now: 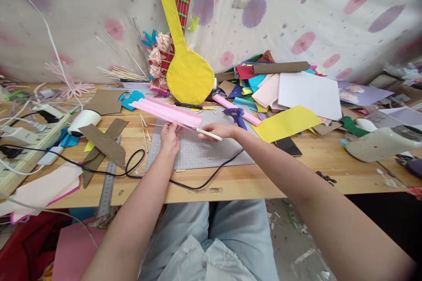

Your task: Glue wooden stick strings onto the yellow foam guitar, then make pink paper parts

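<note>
My left hand (pixel 170 138) pinches the lower edge of a long pink strip (pixel 168 113), which is raised at a slant over the grey cutting mat (pixel 201 160). My right hand (pixel 217 131) is closed around white-handled scissors (pixel 210 135). Their dark blades lie along the strip's lower right edge, partly hidden by the pink material. Just beyond my right hand a blue glue gun (pixel 236 115) rests on the mat. A second pink strip (pixel 239 109) passes behind it. A yellow banjo-shaped piece (pixel 190 77) leans upright at the back.
Brown cardboard strips (pixel 103 145), a metal ruler (pixel 107 189) and a power strip (pixel 33 151) are at the left. A black cord (pixel 198 188) runs across the front. Coloured sheets (pixel 286 123) pile up at the right, near a pale bottle (pixel 379 145).
</note>
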A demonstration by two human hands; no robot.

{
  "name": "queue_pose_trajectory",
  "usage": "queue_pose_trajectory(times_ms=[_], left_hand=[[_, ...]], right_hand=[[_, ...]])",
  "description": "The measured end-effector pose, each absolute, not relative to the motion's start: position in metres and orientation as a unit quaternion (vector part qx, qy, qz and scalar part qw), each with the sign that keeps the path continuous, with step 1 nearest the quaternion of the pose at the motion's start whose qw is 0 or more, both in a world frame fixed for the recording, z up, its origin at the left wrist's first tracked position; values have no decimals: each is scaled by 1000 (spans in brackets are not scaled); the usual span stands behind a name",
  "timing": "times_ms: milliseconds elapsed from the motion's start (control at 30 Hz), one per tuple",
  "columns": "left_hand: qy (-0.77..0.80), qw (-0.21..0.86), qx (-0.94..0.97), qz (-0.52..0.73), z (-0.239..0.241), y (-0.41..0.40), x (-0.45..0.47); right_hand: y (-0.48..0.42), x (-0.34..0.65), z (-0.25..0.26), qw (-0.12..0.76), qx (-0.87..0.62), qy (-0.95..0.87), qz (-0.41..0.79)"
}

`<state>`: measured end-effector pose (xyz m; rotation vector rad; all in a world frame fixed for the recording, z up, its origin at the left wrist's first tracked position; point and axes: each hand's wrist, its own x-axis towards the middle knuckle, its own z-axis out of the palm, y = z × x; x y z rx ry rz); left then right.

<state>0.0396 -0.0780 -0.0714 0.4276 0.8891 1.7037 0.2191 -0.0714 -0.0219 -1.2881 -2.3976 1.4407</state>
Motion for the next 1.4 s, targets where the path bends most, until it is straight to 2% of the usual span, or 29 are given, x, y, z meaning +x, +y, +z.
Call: queue_pose_trajectory(times_ms=[467, 1067, 1400], left_hand=[[371, 532, 179, 739, -70, -79, 42], [362, 549, 207, 724, -74, -85, 51], [374, 547, 176, 728, -71, -86, 50]], right_hand=[[-69, 216, -20, 32, -413, -789, 454], [-67, 214, -22, 45, -391, -752, 529], [-65, 215, -24, 52, -413, -761, 498]])
